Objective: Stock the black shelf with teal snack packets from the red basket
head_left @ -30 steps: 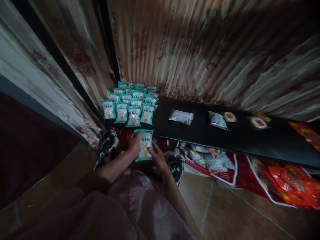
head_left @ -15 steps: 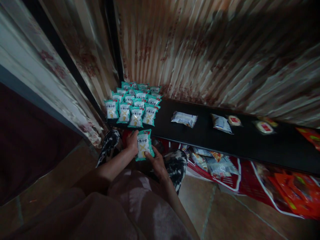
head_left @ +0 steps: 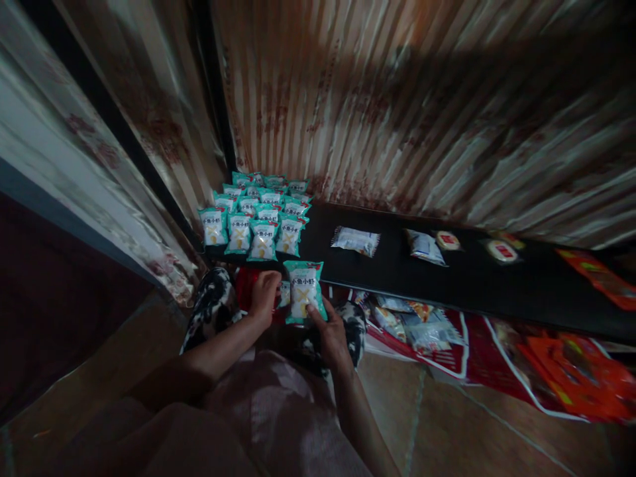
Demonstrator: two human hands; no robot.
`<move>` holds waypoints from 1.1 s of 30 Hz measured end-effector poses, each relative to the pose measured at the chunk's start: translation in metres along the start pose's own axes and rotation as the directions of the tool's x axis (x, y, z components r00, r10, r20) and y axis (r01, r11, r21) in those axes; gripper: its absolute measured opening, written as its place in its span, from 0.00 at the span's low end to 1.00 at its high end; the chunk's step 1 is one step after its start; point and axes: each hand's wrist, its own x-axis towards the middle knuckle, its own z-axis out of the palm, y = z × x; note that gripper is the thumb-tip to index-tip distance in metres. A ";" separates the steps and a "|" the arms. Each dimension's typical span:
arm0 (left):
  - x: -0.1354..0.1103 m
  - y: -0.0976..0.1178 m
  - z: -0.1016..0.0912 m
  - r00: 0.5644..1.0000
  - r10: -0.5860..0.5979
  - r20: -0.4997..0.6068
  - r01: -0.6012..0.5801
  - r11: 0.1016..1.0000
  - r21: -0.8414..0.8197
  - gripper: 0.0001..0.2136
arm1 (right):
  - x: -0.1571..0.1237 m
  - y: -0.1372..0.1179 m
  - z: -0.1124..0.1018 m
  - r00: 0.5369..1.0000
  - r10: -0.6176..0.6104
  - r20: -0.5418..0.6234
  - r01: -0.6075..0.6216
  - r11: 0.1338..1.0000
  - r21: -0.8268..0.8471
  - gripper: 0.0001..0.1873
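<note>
My right hand [head_left: 330, 331] grips a teal and white snack bag [head_left: 304, 291] by its lower right side, thumb across the front. To its left, my left hand [head_left: 265, 298] has its fingers loosely bent and apart from that bag, with nothing seen in them. Just beyond these fingertips, another teal snack bag [head_left: 285, 293] shows partly, lower down by a red bag [head_left: 247, 286]. In front of both hands, several matching snack bags [head_left: 262, 240] stand in close rows at the left end of a black shelf [head_left: 377, 270].
Farther right on the shelf lie white packets [head_left: 355, 240], small round packaged items [head_left: 501, 251] and an orange packet [head_left: 596, 275]. Below its front edge are red bags [head_left: 474, 344] with snacks inside. A pleated curtain [head_left: 397, 119] hangs behind; a dark post [head_left: 213, 86] rises at the left.
My left hand has let go of the snack bag. My right hand has moved it a little to the right, and another bag beneath has come into view. The camera view has shifted slightly.
</note>
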 end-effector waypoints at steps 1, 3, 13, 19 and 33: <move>-0.003 0.001 0.000 0.999 0.037 0.039 -0.038 0.999 0.027 0.10 | 0.001 -0.001 -0.002 1.000 -0.027 -0.012 0.027 0.999 -0.031 0.36; -0.010 0.004 0.002 0.987 0.084 0.134 -0.094 0.993 0.071 0.09 | 0.002 -0.003 -0.005 0.997 -0.073 -0.027 0.071 0.993 -0.090 0.35; -0.028 0.019 0.020 0.933 0.066 0.353 -0.091 0.995 0.053 0.15 | -0.013 -0.011 0.002 0.897 -0.437 -0.071 0.372 0.831 -0.413 0.30; -0.028 0.016 0.022 0.912 -0.064 0.406 0.089 0.995 -0.043 0.19 | -0.014 -0.005 0.011 0.630 -0.771 0.093 0.599 0.406 -0.690 0.27; -0.002 0.018 0.029 0.955 -0.092 0.281 0.140 0.978 -0.157 0.21 | -0.010 -0.006 0.028 0.579 -0.789 0.206 0.659 0.303 -0.688 0.23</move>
